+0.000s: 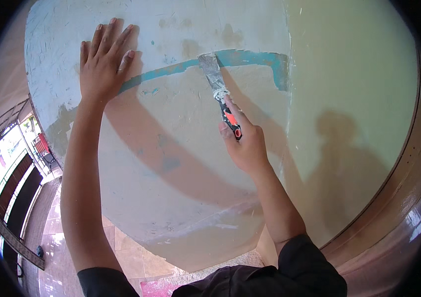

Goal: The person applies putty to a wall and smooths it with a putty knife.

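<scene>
My right hand (246,143) grips a putty knife (213,72) by its black and orange handle. Its wide blade, smeared with pale filler, lies against the wall (190,128) on a curved teal strip (250,57) of exposed paint. Whitish filler also clings round the neck of the tool. Higher up on the left, my left hand (104,69) rests flat on the wall with its fingers spread, just beside the strip's left end. Small teal flecks and grey smudges mark the pale surface around the blade.
A yellow-green wall section (354,64) meets the pale one at a vertical line on the right and carries my shadow. Brown trim (393,188) borders it. At the lower left are a tiled floor (136,255) and a railing (15,180). Something pink (161,288) lies at the bottom.
</scene>
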The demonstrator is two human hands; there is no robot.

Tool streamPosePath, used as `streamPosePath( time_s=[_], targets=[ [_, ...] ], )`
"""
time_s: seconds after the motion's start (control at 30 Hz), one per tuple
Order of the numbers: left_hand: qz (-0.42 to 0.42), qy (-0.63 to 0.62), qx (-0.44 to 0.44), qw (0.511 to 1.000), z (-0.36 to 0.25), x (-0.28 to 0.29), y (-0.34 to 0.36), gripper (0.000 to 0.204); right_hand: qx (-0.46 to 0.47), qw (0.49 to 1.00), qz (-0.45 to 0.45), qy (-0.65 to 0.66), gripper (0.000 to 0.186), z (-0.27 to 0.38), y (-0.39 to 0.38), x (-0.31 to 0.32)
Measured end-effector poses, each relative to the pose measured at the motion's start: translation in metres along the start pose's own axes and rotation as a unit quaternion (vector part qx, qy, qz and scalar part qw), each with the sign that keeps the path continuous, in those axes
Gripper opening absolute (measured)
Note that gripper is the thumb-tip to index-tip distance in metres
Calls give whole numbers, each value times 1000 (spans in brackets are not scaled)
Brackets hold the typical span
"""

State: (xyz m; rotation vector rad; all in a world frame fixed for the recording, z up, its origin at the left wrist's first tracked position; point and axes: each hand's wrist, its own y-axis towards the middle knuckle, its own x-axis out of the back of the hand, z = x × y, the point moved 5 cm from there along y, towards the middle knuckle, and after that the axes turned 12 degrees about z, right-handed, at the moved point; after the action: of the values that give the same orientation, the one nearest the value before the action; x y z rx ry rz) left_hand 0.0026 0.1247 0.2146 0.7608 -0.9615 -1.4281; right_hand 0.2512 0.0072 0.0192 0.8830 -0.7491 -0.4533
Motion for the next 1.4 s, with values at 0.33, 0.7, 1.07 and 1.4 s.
streamPosePath(
  time_s=[0.33, 0.7, 1.07, 1.4],
  targets=[
    [2, -12, 34, 999, 3, 2, -5, 51, -32, 998, 52, 14, 58, 17, -1, -9],
    [-22, -3, 8, 1000, 34, -2, -11, 54, -27, 999, 8, -24, 58, -16, -9, -5],
    [-23, -1, 22, 999, 33, -3, -8, 55, -145, 962, -186, 138, 49, -151, -8, 75],
    [-37, 6, 17, 999, 30, -8, -8, 57, -149, 981, -61, 105, 52, -131, 14, 85]
  ],
)
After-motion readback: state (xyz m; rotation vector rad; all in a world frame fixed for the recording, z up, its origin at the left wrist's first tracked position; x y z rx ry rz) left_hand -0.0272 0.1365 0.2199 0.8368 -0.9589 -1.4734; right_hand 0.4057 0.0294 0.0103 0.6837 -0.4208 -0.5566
